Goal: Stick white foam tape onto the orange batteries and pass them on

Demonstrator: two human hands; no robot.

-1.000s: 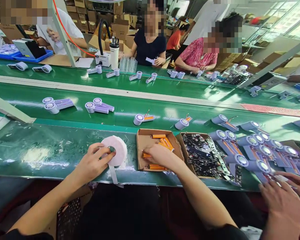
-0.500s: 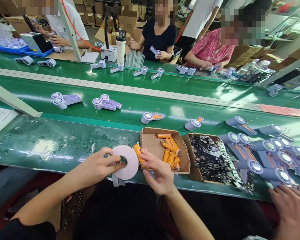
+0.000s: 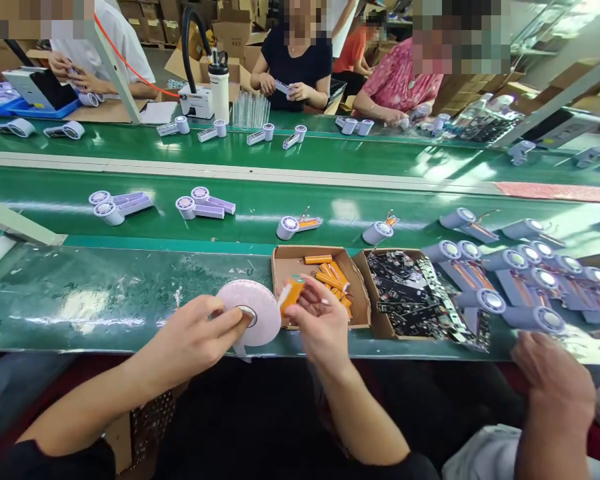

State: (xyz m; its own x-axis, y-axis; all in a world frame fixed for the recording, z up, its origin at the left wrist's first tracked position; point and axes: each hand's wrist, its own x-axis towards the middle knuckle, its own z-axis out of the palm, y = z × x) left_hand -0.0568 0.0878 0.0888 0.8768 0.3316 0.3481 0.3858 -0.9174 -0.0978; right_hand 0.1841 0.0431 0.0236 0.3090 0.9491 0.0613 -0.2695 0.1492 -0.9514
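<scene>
one tape roll, its faint markings unreadable, is gripped by the left hand near the tabletop's front edge; the right hand pinches an orange battery alongside.

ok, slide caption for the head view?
Left hand holds a tape roll at its core; right hand holds an orange battery cell beside it, near a cardboard tray of more cells.

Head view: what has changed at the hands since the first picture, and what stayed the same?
The right hand has lifted an orange cylinder out of the cardboard box to the right edge of the tape roll. The roll and left hand have shifted right, closer to the box. Unchanged: left fingers in the roll's hole.
</scene>
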